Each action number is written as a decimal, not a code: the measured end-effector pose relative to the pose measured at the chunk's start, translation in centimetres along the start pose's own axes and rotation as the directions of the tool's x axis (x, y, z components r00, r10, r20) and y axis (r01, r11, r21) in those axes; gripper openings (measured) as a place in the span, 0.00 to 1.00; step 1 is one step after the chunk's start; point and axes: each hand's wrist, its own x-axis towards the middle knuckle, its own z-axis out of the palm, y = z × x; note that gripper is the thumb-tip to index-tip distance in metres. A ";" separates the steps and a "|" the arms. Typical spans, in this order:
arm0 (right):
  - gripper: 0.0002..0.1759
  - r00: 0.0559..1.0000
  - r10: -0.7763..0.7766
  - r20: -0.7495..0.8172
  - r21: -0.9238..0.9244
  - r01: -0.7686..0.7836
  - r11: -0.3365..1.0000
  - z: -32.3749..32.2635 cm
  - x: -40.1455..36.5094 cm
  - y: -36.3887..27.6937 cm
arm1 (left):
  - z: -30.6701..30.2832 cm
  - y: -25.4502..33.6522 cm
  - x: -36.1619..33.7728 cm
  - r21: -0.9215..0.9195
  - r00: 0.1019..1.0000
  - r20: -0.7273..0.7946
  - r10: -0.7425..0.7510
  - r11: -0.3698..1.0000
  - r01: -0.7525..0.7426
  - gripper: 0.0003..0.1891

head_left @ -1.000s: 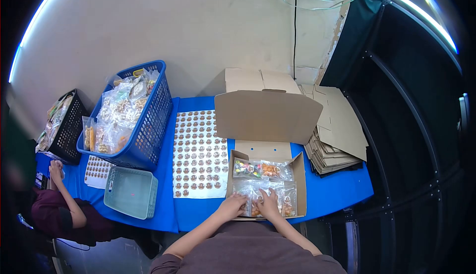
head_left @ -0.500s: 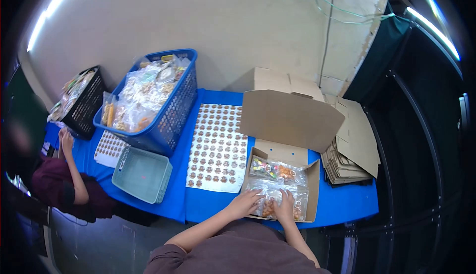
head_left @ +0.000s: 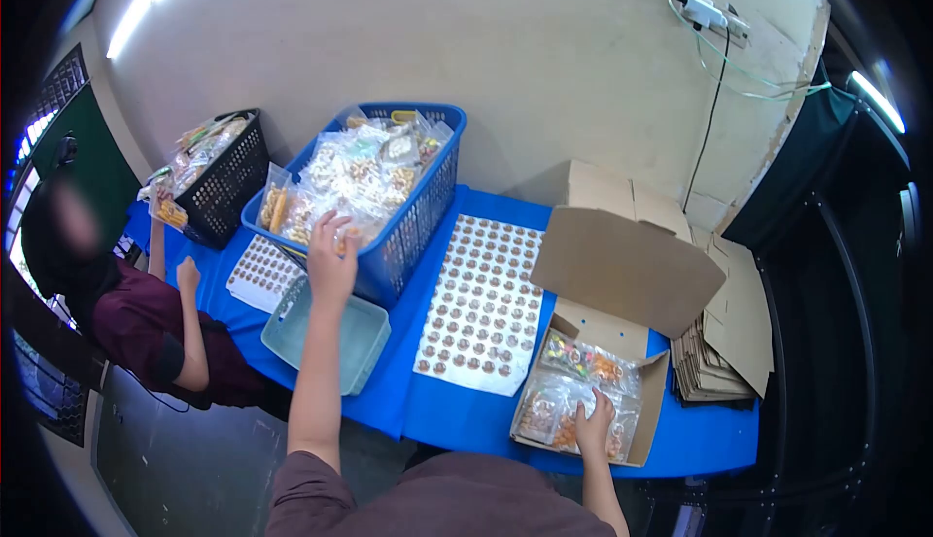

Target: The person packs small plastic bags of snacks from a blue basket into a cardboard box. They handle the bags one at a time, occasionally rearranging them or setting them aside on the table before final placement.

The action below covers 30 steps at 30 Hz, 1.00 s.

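Observation:
My left hand reaches up to the near rim of a blue plastic basket. Its fingers are apart and slightly bent over the clear snack packets heaped inside; no packet is visibly gripped. Over an open cardboard box on the right, my right hand rests with its fingers apart on the packed snack packets. Those at the front hold orange-brown pieces, partly covered by that hand. The box's lid stands raised behind it.
A sheet of round stickers lies between basket and box on the blue tablecloth. A pale green tray sits before the basket. Flattened cartons are stacked right. A co-worker stands left by a black basket.
My left hand has left the packets in the box and moved left and up to the blue basket. My right hand stays over the box. The view has turned left.

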 end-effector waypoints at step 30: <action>0.18 0.981 0.084 -0.176 0.098 -0.067 0.993 3.3 -0.8 -4.9 | 3.8 -16.2 9.0 0.118 0.090 0.981 -0.171 0.897 0.425 0.47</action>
